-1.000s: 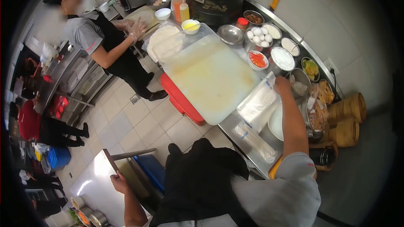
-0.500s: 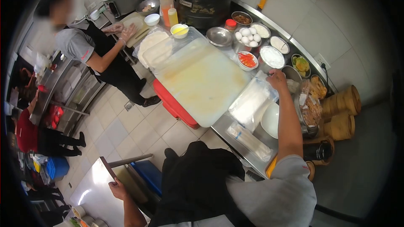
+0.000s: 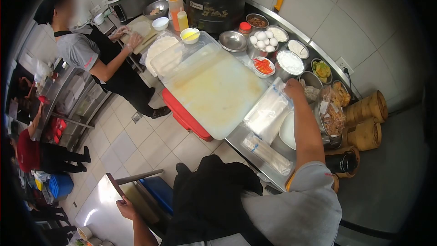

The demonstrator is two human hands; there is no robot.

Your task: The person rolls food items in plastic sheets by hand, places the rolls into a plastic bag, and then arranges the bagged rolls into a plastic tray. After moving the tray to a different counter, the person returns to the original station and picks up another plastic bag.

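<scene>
My right hand is at the upper right corner of a stack of clear plastic bags, its fingers closed on the edge of the bags. A second bundle of plastic bags lies nearer to me. Beside the bags stands a white bowl, partly hidden by my right forearm. At the lower left, my left hand is closed on the edge of a steel table; its fingertips are partly hidden.
A large cutting board lies ahead over a red container. Around it are white eggs, sliced red peppers, a bowl of white powder, a black pot and bamboo steamers. A gloved co-worker handles dough at the left.
My right hand has drawn slightly nearer along the edge of the bags. My left hand stays at the table edge, and the whole view has shifted a little.
</scene>
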